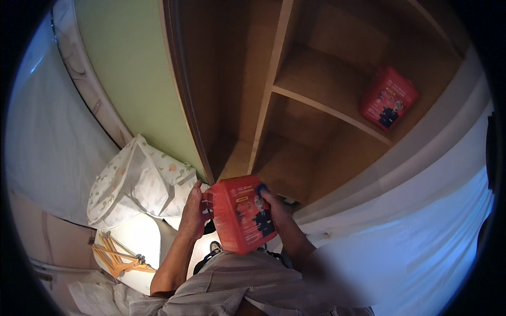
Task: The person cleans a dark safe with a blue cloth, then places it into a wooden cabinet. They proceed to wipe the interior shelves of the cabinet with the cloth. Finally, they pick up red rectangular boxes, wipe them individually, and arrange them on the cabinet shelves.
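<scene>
A red plastic jug-like case (243,217) with printed pictures and writing is held up in front of my lap, slightly tilted. My left hand (194,213) supports its left side, fingers partly behind it. On the right edge lies my right hand (276,203), gripping near the upper corner. Something small and dark blue (261,189) shows at its fingertips; I cannot tell what it is. A similar red case (389,98) stands on the cabinet's upper right shelf.
Ahead is a wooden cabinet with an upright divider (272,79) and a shelf board (332,112). A white patterned fabric bin (146,185) stands at left, near yellow hangers (120,256) on a white surface (148,229). White curtain (395,221) hangs along the right.
</scene>
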`<state>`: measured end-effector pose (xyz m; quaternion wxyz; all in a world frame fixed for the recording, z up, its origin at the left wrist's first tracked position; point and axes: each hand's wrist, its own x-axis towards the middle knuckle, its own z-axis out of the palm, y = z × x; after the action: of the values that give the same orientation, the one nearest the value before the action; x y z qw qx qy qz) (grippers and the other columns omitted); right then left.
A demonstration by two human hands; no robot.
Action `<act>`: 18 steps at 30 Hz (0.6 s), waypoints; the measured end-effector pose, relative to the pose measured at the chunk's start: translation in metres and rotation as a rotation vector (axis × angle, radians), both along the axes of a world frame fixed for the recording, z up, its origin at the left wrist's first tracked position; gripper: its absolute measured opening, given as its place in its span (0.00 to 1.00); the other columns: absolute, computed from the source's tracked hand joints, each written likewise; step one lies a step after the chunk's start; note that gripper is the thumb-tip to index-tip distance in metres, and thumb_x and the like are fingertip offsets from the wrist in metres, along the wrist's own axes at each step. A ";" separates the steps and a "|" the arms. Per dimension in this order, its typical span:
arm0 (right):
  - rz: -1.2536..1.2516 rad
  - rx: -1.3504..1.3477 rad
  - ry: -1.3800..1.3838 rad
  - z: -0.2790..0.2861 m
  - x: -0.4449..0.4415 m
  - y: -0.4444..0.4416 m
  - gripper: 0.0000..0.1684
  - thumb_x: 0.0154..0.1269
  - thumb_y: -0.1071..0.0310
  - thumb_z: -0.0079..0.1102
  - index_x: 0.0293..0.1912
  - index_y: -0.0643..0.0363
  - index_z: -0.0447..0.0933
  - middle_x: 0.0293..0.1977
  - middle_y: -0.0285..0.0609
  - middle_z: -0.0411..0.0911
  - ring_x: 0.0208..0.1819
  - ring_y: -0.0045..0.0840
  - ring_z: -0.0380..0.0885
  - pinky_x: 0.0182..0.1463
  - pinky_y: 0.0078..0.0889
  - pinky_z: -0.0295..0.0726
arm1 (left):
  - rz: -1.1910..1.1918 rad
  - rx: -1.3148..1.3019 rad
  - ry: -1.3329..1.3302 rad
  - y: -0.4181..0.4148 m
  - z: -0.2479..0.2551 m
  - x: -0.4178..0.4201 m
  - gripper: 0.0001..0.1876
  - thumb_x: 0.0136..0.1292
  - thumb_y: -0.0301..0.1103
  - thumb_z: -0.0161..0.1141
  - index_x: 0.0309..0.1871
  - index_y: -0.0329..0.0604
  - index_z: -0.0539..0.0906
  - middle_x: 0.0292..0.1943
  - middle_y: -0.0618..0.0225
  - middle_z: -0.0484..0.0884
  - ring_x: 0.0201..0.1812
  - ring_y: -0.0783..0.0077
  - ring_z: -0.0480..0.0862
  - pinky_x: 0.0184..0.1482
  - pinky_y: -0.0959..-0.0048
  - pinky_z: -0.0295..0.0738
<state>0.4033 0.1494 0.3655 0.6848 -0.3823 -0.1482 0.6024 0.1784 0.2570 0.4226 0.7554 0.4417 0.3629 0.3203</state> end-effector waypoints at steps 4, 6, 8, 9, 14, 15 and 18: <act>-0.014 0.038 0.273 0.004 0.004 -0.010 0.25 0.76 0.50 0.54 0.61 0.56 0.75 0.53 0.46 0.82 0.51 0.31 0.84 0.56 0.36 0.84 | 0.036 0.038 -0.150 -0.005 0.019 0.007 0.43 0.75 0.61 0.51 0.80 0.38 0.54 0.53 0.58 0.81 0.49 0.68 0.84 0.47 0.66 0.84; 0.088 0.118 0.369 0.012 0.000 -0.010 0.25 0.76 0.48 0.53 0.59 0.56 0.77 0.52 0.45 0.83 0.51 0.31 0.84 0.56 0.38 0.84 | 0.088 -0.017 -0.276 -0.008 0.013 0.009 0.33 0.77 0.47 0.56 0.77 0.38 0.61 0.51 0.59 0.83 0.48 0.70 0.85 0.47 0.70 0.85; 0.138 0.125 0.421 0.008 -0.005 -0.012 0.27 0.76 0.45 0.52 0.59 0.56 0.77 0.52 0.45 0.83 0.50 0.31 0.84 0.56 0.39 0.84 | 0.132 0.001 -0.302 -0.015 -0.010 0.014 0.30 0.75 0.42 0.61 0.73 0.39 0.67 0.53 0.62 0.83 0.49 0.72 0.85 0.50 0.72 0.84; 0.135 0.094 0.426 0.005 -0.010 -0.011 0.28 0.76 0.44 0.53 0.60 0.56 0.77 0.52 0.45 0.83 0.50 0.32 0.84 0.56 0.40 0.84 | 0.161 0.013 -0.301 -0.022 -0.016 0.020 0.29 0.74 0.41 0.62 0.73 0.39 0.68 0.53 0.64 0.83 0.50 0.72 0.85 0.51 0.73 0.84; 0.060 -0.020 -0.049 0.071 -0.042 -0.021 0.34 0.74 0.39 0.55 0.64 0.55 0.74 0.56 0.45 0.81 0.53 0.32 0.82 0.60 0.40 0.80 | 0.138 -0.112 -0.411 -0.029 -0.042 0.015 0.39 0.73 0.49 0.61 0.79 0.44 0.56 0.66 0.59 0.76 0.61 0.62 0.81 0.61 0.60 0.82; 0.083 -0.063 0.044 0.061 -0.037 -0.017 0.34 0.73 0.39 0.56 0.65 0.55 0.73 0.57 0.45 0.80 0.54 0.31 0.81 0.61 0.39 0.79 | 0.088 -0.184 -0.447 -0.029 -0.052 0.013 0.38 0.73 0.50 0.61 0.78 0.44 0.58 0.65 0.59 0.76 0.60 0.62 0.82 0.60 0.60 0.82; -0.033 -0.128 -0.075 0.058 -0.038 -0.007 0.35 0.73 0.42 0.59 0.67 0.56 0.70 0.59 0.44 0.77 0.58 0.30 0.78 0.64 0.36 0.76 | -0.105 -0.284 -0.427 -0.028 -0.072 0.006 0.33 0.74 0.53 0.59 0.73 0.44 0.67 0.62 0.60 0.80 0.58 0.64 0.84 0.58 0.60 0.84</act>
<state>0.3655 0.1423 0.4232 0.6626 -0.4501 -0.1288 0.5846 0.1839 0.2294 0.3505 0.8849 0.2719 0.2132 0.3123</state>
